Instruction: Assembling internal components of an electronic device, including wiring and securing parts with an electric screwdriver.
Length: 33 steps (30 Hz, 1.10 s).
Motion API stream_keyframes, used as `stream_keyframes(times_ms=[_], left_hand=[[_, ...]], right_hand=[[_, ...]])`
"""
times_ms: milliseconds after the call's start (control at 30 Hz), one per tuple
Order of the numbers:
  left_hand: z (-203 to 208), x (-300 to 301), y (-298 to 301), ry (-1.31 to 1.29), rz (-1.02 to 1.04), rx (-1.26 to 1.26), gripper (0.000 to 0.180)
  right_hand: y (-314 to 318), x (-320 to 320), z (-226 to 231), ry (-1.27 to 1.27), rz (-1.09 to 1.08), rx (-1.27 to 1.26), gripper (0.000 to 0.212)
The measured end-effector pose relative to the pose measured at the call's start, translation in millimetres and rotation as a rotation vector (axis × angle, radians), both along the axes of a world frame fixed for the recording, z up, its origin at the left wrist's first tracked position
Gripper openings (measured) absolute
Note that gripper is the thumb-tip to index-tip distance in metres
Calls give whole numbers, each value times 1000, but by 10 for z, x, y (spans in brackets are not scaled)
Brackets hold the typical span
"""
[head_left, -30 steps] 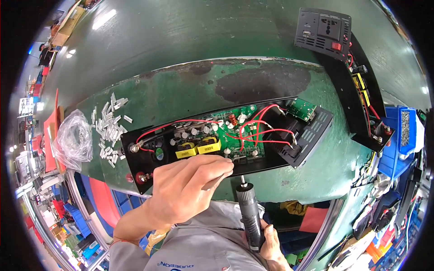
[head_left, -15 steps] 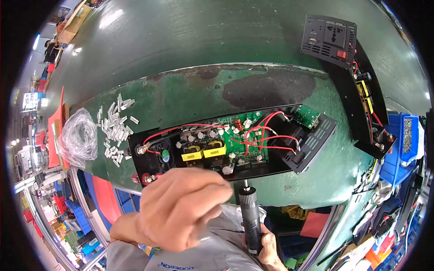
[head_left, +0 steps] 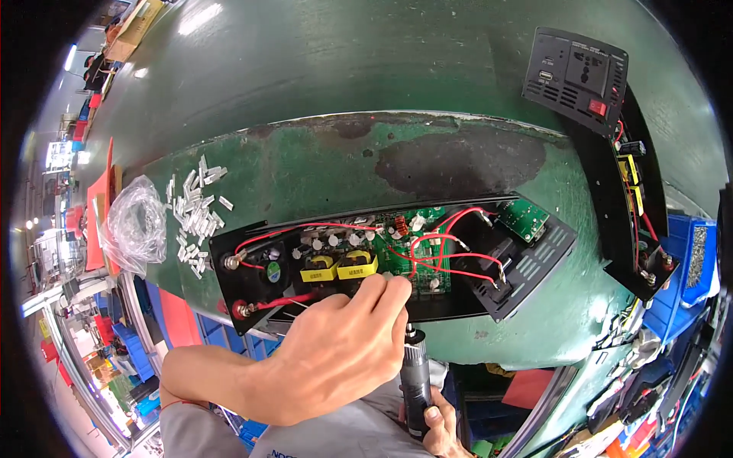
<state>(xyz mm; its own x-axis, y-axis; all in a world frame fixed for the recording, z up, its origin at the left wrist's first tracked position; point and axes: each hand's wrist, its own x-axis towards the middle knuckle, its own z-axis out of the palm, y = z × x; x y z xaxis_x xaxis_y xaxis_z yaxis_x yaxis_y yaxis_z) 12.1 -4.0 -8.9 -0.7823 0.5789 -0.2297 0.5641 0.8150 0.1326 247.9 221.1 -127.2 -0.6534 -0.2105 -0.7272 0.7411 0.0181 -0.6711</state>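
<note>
An open black inverter housing [head_left: 467,305] lies across the bench before me, with a green circuit board [head_left: 394,259], yellow transformers [head_left: 357,266] and red wires inside. Its slotted black end panel [head_left: 538,263] sits askew at the right end, beside a small green board [head_left: 522,219]. Over the housing's near wall, my left hand [head_left: 336,355] has its fingers pinched together at the board's edge; whatever they hold is hidden. My right hand [head_left: 441,424] grips a black electric screwdriver [head_left: 415,374] low on its body. The screwdriver points up at the near wall, its tip hidden beside my left fingers.
Several small clear-white sleeves [head_left: 197,214] lie scattered at left, beside a clear plastic bag [head_left: 136,225]. A second inverter housing [head_left: 603,198] stands at right, with its socket panel [head_left: 576,80] on its far end. Next to it is a blue bin [head_left: 672,298] of small metal parts.
My left hand has moved right and up to the housing's near wall, its fingers now pinched there. The screwdriver has dropped slightly toward me. The view has shifted a little.
</note>
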Motion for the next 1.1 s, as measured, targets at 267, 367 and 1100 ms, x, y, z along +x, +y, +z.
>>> stream_keyframes(times_ms=[267, 367, 1100], left_hand=[[57, -116, 30, -106, -70, -10, 20], [85, -163, 39, -156, -109, -34, 19], [5, -73, -91, -33, -73, 21, 13]], right_hand=[[21, -54, -31, -31, 5, -59, 77], [-56, -264, 61, -27, 84, -201, 89], [-102, -608, 250, -267, 38, -305, 106]])
